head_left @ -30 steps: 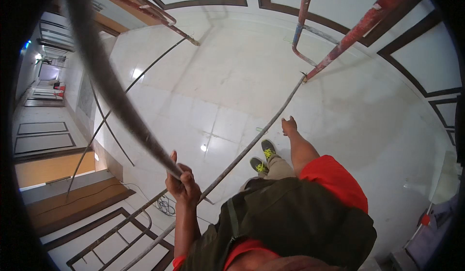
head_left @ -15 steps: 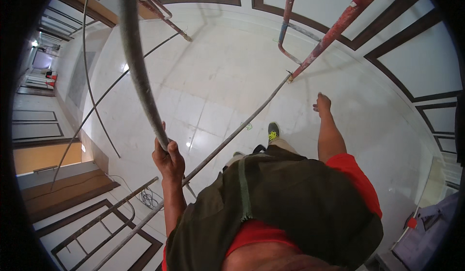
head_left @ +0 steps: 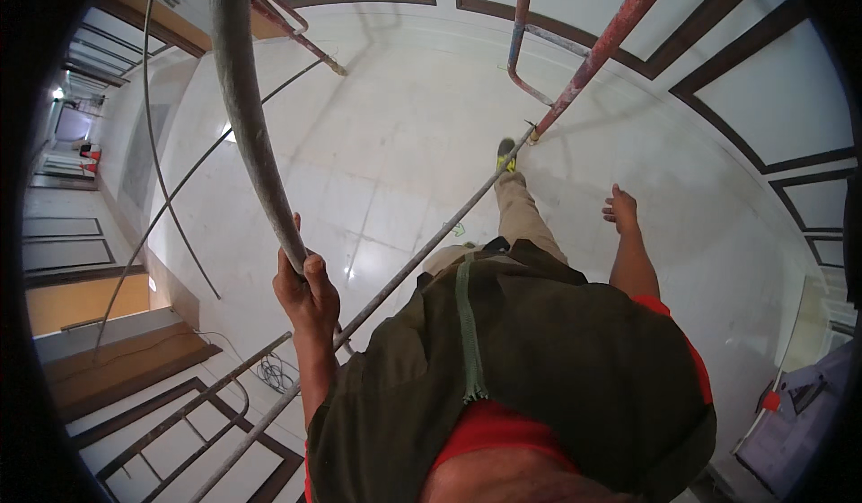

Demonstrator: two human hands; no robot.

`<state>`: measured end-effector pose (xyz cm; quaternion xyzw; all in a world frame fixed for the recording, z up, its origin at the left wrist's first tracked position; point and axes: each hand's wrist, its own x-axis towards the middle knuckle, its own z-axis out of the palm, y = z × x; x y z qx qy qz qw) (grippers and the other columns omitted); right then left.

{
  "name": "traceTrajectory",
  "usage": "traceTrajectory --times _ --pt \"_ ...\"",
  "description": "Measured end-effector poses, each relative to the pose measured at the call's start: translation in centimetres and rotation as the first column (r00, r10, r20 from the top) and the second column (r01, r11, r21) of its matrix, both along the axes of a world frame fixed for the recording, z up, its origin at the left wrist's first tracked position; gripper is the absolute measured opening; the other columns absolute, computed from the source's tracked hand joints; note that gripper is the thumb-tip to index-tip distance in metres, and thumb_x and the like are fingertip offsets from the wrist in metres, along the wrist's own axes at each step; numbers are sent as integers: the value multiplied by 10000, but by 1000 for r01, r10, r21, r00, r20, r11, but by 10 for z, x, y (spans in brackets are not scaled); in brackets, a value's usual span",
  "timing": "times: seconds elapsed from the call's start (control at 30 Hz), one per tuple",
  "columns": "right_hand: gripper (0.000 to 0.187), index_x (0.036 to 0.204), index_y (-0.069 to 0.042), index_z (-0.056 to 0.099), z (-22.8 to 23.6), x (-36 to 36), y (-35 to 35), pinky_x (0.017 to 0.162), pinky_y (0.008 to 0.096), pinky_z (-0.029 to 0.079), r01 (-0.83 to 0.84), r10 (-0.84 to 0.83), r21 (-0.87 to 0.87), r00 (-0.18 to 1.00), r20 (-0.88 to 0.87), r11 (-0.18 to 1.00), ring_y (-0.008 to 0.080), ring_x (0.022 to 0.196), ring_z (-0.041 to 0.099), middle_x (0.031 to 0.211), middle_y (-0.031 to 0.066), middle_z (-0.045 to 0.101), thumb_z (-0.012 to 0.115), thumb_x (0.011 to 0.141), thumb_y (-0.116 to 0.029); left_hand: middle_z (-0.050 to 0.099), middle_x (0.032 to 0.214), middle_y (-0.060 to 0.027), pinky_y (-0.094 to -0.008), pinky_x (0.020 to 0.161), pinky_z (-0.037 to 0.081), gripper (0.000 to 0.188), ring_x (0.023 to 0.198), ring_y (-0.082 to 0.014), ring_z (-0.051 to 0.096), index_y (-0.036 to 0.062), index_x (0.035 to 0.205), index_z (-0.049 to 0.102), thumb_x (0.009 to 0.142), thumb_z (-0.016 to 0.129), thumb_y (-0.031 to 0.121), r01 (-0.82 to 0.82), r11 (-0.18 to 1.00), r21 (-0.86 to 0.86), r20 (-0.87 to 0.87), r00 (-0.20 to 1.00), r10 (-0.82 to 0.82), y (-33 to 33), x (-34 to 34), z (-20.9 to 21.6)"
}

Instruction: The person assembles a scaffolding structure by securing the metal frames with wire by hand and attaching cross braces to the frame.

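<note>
My left hand (head_left: 307,295) is wrapped round a thick grey metal scaffold pole (head_left: 247,117), which rises past the top of the picture. Away from the scaffolding, my right hand (head_left: 620,208) hangs free with its fingers apart and a little bent. A thin diagonal brace (head_left: 422,253) runs between my hands, from beside my left forearm up to the foot of a red-painted scaffold frame (head_left: 597,54). My shoe (head_left: 506,154) with yellow laces reaches forward, close to the brace's far end.
Another frame (head_left: 193,404) stands at the lower left, near a coiled cable (head_left: 274,373). Two thin braces cross (head_left: 168,199) on the left. A red frame leg (head_left: 323,54) meets the tiled floor (head_left: 386,144) at the back. Panelled walls (head_left: 763,99) curve round the right.
One leg has swung forward, so its shoe is now near the brace's far end. My right hand has shifted slightly right and down; my left stays on the pole.
</note>
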<state>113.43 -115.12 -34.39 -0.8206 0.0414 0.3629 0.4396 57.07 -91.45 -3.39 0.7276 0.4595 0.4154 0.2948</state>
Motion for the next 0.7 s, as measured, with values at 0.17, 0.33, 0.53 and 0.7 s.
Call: traceTrajectory --times 0.17,0.33,0.53,0.7 --pt "622 1406 5 458 -10 -11 -5 594 355 558 6 -6 31 1000 -4 1000 254 750 667 1168 195 634 506 1008 -472 383 609 84 -202 479 293 807 531 -4 357 -97 1421 422 986 503 577 13 1000 -4 -26 1000 -13 -5 3 9" --pt "604 1399 3 465 -11 -10 -6 572 351 547 -20 19 19 999 34 1000 254 737 660 1168 198 630 497 1012 -459 389 604 50 -240 480 294 663 534 -41 360 -67 1297 500 992 518 520 -32 999 0 -48 998 32 -11 0 9" --pt "564 1362 -13 503 -7 -6 6 557 362 540 -105 107 -62 994 30 993 262 739 663 1105 192 643 506 1009 -453 426 587 1 -281 472 307 554 531 -79 391 -47 1079 574 991 522 497 -81 996 -45 -57 995 78 -9 -1 12" --pt "412 1140 -25 625 -16 -5 27 449 353 511 -96 102 -148 994 34 984 240 591 647 815 90 614 529 1005 -402 444 589 -1 -286 477 319 574 532 -85 408 -47 1058 578 990 503 518 -91 996 -23 -79 993 89 2 7 12"
